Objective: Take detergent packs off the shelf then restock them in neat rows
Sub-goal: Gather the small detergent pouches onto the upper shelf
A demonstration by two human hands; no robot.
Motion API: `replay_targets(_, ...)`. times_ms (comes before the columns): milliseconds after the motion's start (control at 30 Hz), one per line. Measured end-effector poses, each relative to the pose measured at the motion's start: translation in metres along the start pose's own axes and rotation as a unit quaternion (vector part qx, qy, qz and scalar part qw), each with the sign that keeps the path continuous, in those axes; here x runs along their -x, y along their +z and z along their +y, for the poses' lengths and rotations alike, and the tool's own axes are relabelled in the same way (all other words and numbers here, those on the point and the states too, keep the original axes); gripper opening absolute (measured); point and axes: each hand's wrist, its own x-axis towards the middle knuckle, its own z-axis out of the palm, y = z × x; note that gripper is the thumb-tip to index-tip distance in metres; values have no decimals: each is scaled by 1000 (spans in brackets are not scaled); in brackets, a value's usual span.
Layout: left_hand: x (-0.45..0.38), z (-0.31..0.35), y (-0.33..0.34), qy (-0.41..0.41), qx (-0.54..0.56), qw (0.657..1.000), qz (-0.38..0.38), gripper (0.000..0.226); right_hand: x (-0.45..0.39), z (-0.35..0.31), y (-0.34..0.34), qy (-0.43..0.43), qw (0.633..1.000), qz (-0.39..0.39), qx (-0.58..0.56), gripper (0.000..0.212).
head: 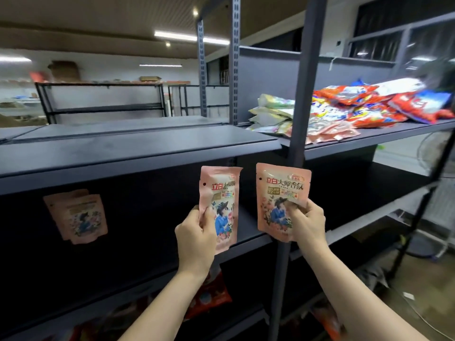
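Observation:
Each of my hands holds up one pink detergent pack in front of the dark shelf bay. My left hand (197, 232) pinches the lower left edge of the left pink pack (222, 193), which is turned partly sideways. My right hand (306, 223) grips the lower right of the right pink pack (279, 193), which faces me upright. Two more pink packs (76, 215) stand upright against the back of the second shelf at the left, one behind the other.
A grey upright post (299, 107) runs behind the right pack. The top shelf (138, 146) lies above the packs. Right of the post, a loose heap of red, yellow and pink packs (344, 107) lies on a shelf. Red packs (211, 296) show on a lower shelf.

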Motion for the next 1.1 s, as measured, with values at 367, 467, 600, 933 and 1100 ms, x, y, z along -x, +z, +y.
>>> replay_targets(367, -3, 85, 156, 91, 81, 992, 20, 18, -112, -11, -126, -59, 997, 40, -3, 16)
replay_targets(467, -15, 104, 209, 113, 54, 990, 60, 17, -152, -10, -160, -68, 997, 30, -1, 17)
replay_targets(600, -36, 121, 276, 141, 9, 983, 116, 29, -201, -9, -197, -84, 996, 11, -5, 19)
replay_targets(933, -101, 177, 368, 159, -181, 944, 226, 29, -299, -19, -248, -92, 995, 7, -37, 12)
replay_targets(1100, -149, 187, 388, 168, -242, 917, 270, 30, -337, -17, -256, -87, 995, 8, -56, 12)
